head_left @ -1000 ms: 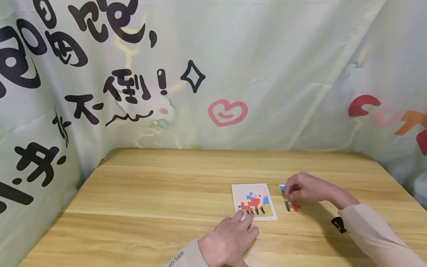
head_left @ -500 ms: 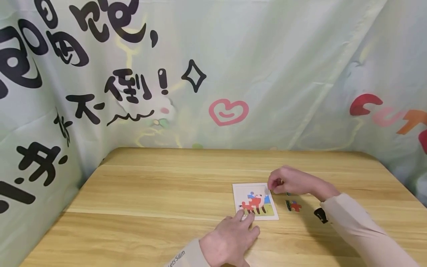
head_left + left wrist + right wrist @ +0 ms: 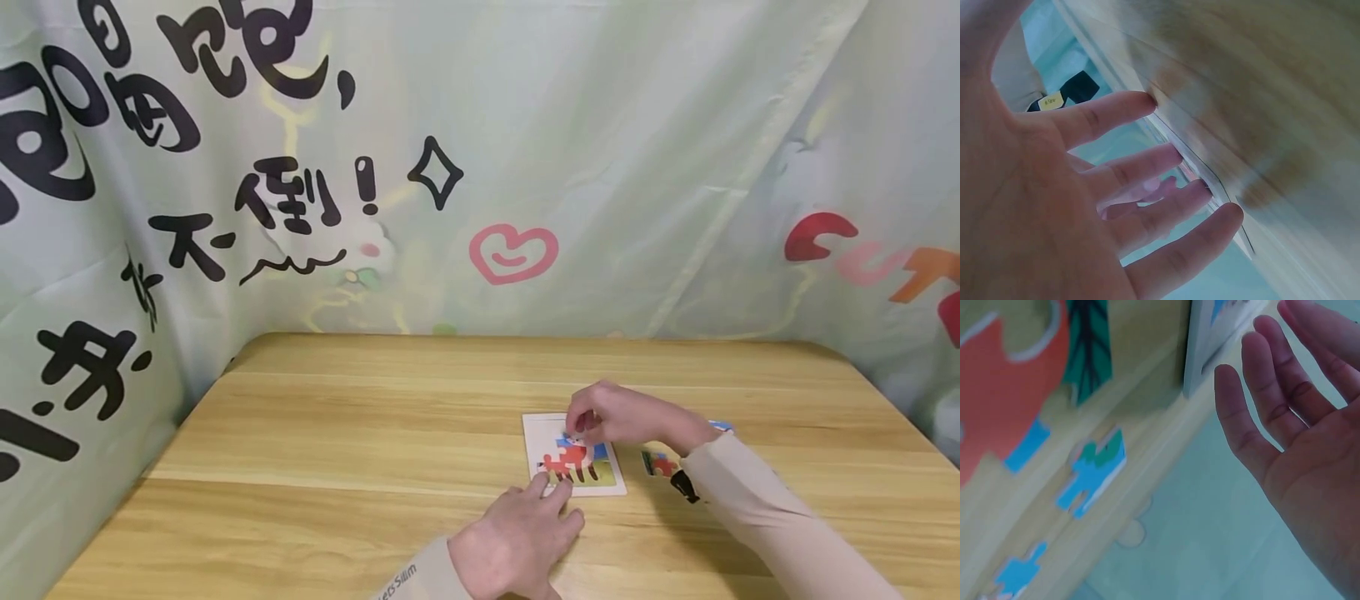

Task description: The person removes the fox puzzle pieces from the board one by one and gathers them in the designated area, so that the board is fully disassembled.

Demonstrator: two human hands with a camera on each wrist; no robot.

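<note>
A small jigsaw puzzle board lies on the table, pale-framed, with a partly assembled red and white animal over blue and green. My left hand rests with spread fingers at the board's near edge; in the left wrist view the fingertips touch along that edge. Over the upper part of the board, my right hand pinches what looks like a small puzzle piece between thumb and forefinger, mostly hidden by the fingers. The right wrist view shows the other fingers loosely bent, the pinch out of frame.
To the board's right lie loose puzzle pieces, a red and dark green one and a blue one partly behind the right arm. A blue-green piece shows in the right wrist view. A printed curtain hangs behind the wooden table.
My right hand has moved left from the loose pieces to above the puzzle board, fingertips pinched. My left hand has stayed at the board's near edge.
</note>
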